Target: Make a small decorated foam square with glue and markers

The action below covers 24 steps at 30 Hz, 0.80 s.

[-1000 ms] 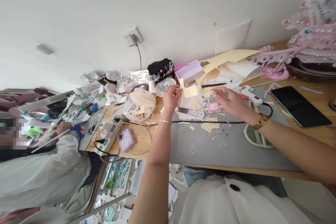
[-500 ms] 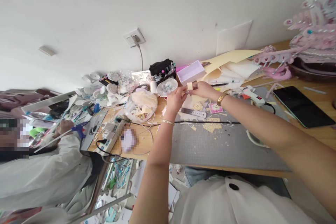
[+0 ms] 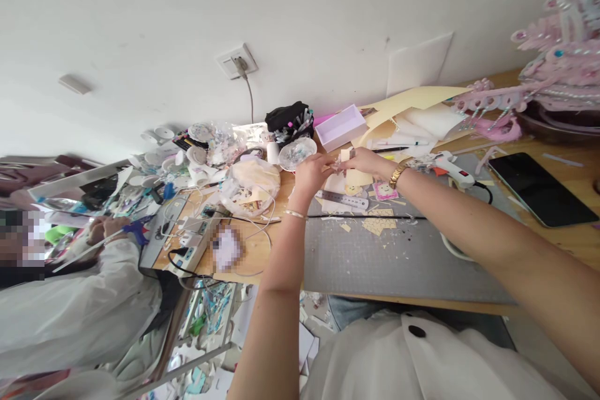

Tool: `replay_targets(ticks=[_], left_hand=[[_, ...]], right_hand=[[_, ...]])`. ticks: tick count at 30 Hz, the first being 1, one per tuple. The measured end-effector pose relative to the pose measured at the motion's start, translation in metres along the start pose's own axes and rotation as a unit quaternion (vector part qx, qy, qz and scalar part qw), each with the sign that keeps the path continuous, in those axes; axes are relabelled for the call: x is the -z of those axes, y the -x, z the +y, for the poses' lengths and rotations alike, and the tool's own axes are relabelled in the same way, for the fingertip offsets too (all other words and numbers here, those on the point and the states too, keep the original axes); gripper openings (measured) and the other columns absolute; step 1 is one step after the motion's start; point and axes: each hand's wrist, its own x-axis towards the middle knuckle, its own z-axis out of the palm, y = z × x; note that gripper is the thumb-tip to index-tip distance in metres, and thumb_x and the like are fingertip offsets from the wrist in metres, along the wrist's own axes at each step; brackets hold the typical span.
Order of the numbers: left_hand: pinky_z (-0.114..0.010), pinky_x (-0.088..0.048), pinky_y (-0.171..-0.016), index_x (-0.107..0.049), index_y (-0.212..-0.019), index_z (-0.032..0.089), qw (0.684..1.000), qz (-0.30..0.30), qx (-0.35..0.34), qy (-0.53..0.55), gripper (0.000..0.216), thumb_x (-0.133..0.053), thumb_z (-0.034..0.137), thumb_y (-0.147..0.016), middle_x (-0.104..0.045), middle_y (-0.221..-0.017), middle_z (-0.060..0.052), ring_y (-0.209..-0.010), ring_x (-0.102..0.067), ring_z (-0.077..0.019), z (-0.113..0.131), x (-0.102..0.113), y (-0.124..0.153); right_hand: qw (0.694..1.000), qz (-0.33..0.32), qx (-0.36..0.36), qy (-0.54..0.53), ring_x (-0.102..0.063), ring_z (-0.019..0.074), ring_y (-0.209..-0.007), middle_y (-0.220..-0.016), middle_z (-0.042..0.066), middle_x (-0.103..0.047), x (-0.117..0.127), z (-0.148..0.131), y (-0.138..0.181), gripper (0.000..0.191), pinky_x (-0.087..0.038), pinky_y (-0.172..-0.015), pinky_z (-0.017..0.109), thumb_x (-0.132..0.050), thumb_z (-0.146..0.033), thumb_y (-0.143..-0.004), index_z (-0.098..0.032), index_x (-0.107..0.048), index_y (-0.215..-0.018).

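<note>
My left hand (image 3: 313, 174) and my right hand (image 3: 368, 165) meet fingertip to fingertip over the back of the grey cutting mat (image 3: 370, 262). A small cream-coloured piece (image 3: 347, 154) stands up at the fingertips of my right hand, which pinch it. The left fingers are also pinched together; a small clear, shiny bit shows there, too small to name. Right behind my left hand is a clear round dish (image 3: 298, 154) of small pieces. Below the hands lie a steel ruler (image 3: 344, 200), a pink-edged smiley card (image 3: 385, 190) and patterned cream scraps (image 3: 379, 223).
A lilac box (image 3: 342, 129) and a black pen pouch (image 3: 288, 122) stand by the wall. To the right lie a white glue gun (image 3: 454, 172) and a black phone (image 3: 541, 187). Cables and a power strip (image 3: 197, 244) run leftwards. Further left, a co-worker's sleeve (image 3: 126, 269) shows.
The cream piece has shifted slightly right, toward my right fingers. My hands are a little further apart, with a shiny bit now showing between them. The view has moved slightly.
</note>
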Motion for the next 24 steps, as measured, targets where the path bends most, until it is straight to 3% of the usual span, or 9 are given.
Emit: replay_targets(ticks=[6,12,19,24], left_hand=[[-0.030,-0.051,-0.074,-0.077,-0.092,0.022,1.000,-0.019,-0.001,0.017,0.011,-0.077,0.023,-0.082,-0.074,-0.096,-0.006,-0.083,-0.067,-0.0213,-0.003,0.012,-0.006],[-0.030,-0.048,-0.067,-0.076,-0.087,0.021,0.999,-0.001,0.038,0.010,0.005,-0.073,0.021,-0.083,-0.073,-0.098,-0.007,-0.076,-0.065,-0.0200,-0.003,0.007,-0.007],[-0.035,-0.049,-0.077,-0.076,-0.076,0.020,0.995,0.045,0.088,-0.002,0.006,-0.075,0.019,-0.082,-0.073,-0.091,-0.009,-0.093,-0.065,-0.0269,0.002,-0.002,-0.008],[-0.039,-0.049,-0.080,-0.072,-0.069,0.018,0.990,0.062,0.127,-0.006,0.014,-0.073,0.014,-0.082,-0.071,-0.083,-0.010,-0.092,-0.064,-0.0295,-0.004,-0.001,-0.006]], right_hand=[[1.000,0.003,-0.006,0.006,-0.064,0.0204,-0.075,-0.067,0.005,-0.071,0.003,0.000,0.000,0.035,-0.048,-0.078,0.031,-0.073,-0.044,-0.079,-0.018,-0.065,-0.057],[0.999,-0.011,-0.007,-0.033,-0.064,0.0215,-0.074,-0.071,0.008,-0.073,0.003,-0.002,0.003,0.044,-0.052,-0.079,0.034,-0.065,-0.052,-0.085,-0.019,-0.064,-0.055],[0.997,0.008,-0.024,-0.077,-0.062,0.0183,-0.066,-0.071,0.009,-0.071,0.003,-0.003,0.006,0.045,-0.052,-0.076,0.034,-0.067,-0.049,-0.086,-0.017,-0.064,-0.054],[0.992,0.039,-0.037,-0.116,-0.061,0.0159,-0.063,-0.069,0.006,-0.071,0.010,-0.004,0.008,0.037,-0.052,-0.067,0.029,-0.072,-0.046,-0.084,-0.017,-0.065,-0.061]])
